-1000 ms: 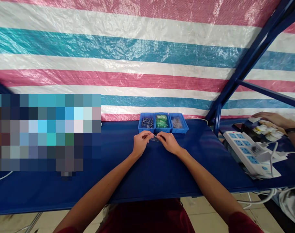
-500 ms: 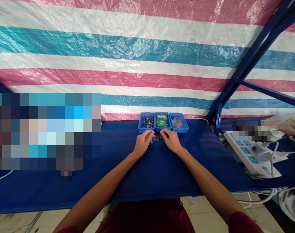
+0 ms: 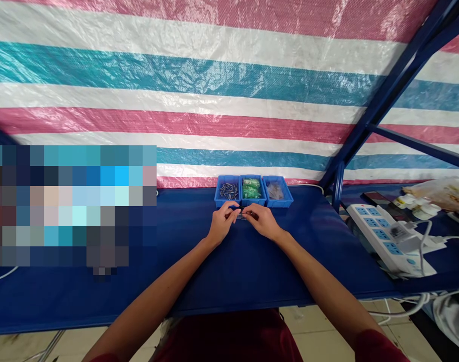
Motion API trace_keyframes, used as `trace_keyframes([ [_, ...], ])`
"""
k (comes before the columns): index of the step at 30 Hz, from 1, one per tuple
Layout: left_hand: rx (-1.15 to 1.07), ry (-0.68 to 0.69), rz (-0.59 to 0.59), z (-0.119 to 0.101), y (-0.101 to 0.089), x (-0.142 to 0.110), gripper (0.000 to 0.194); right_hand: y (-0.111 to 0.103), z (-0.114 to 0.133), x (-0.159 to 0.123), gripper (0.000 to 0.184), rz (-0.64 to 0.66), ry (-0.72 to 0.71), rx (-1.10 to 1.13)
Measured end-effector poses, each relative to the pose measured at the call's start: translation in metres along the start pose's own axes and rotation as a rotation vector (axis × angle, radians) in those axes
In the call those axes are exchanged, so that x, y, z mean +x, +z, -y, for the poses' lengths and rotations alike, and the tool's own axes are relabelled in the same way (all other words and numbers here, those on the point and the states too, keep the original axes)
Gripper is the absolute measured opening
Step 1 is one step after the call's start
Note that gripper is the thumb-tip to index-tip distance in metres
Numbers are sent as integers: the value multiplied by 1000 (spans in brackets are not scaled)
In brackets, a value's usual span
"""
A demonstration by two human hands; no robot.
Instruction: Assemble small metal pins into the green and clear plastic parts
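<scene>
My left hand [image 3: 221, 222] and my right hand [image 3: 262, 220] meet just above the blue table [image 3: 229, 261], in front of three small blue bins. Both pinch a small clear piece [image 3: 243, 215] between their fingertips; it is too small to name. The left bin [image 3: 228, 190] holds small metal pins, the middle bin [image 3: 251, 189] green parts, and the right bin [image 3: 277, 191] pale, clear bits. All three bins stand side by side against the striped tarp.
A white power strip [image 3: 388, 240] with cables lies on the right bench beyond a blue frame post [image 3: 338, 188]. White small parts and a plastic bag [image 3: 439, 191] sit at the far right. A striped tarp [image 3: 214, 90] closes the back. A blurred block covers the left.
Another person's hand at the far right has left the view. My two hands stay together at the same spot, with only slight finger shifts on the small piece.
</scene>
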State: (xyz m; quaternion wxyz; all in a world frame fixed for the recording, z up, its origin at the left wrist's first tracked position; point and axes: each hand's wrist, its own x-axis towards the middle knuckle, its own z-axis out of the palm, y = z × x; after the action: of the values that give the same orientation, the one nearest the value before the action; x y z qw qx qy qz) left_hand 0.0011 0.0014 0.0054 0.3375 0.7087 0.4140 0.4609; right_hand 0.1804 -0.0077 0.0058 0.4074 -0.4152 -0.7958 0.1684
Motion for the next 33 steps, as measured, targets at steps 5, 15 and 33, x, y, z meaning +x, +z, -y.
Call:
trace_keyframes([
  [5,-88,-16,-45,-3,2,0,30,-1,0,1,22,-15,32,-36],
  [15,-90,131,-135,1,5,0,26,-2,1,2,35,67,65,-83],
  [33,384,201,-370,10,-28,42,28,-6,-10,5,9,72,434,-357],
])
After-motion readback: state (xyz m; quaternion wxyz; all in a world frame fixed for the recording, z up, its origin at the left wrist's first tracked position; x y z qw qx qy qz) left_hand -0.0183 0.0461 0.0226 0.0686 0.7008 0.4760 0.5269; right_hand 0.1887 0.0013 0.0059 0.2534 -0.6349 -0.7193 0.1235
